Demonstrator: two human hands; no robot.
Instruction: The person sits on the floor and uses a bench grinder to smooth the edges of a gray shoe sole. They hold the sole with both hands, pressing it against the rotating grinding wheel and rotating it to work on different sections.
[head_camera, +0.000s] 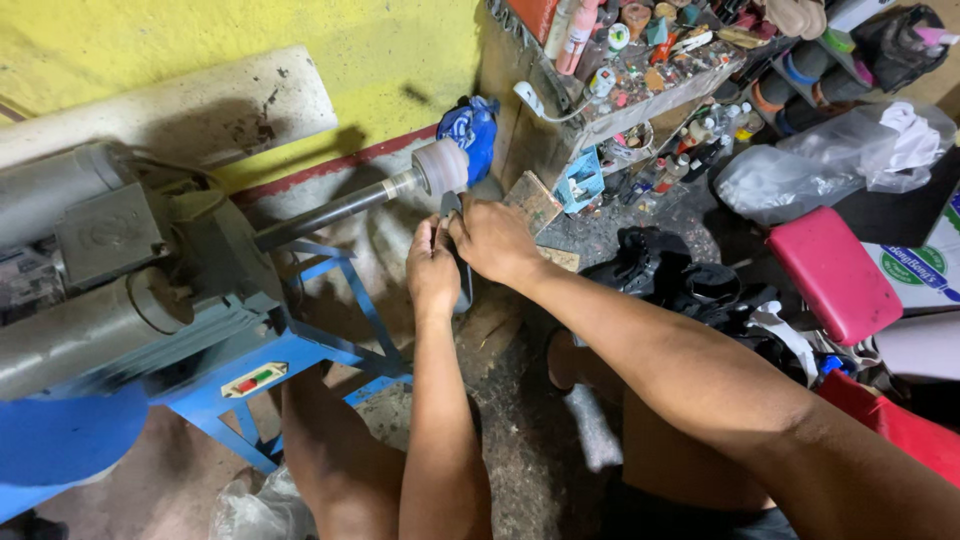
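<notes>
Both my hands hold a dark, flat shoe sole (463, 285) up against the pale grinding drum (441, 167) at the end of a long shaft (330, 211). My left hand (432, 270) grips the sole's left side. Closed over its top edge, just under the drum, is my right hand (493, 240). The sole is mostly hidden behind my fingers. The shaft comes out of a grey motor machine (100, 270) at the left.
The machine sits on a blue metal stand (300, 355) with a small switch plate. A cluttered shelf (650, 70) of bottles and tools stands at the back. Dark shoes (680, 280), a pink cushion (830, 275) and plastic bags (820, 165) lie to the right.
</notes>
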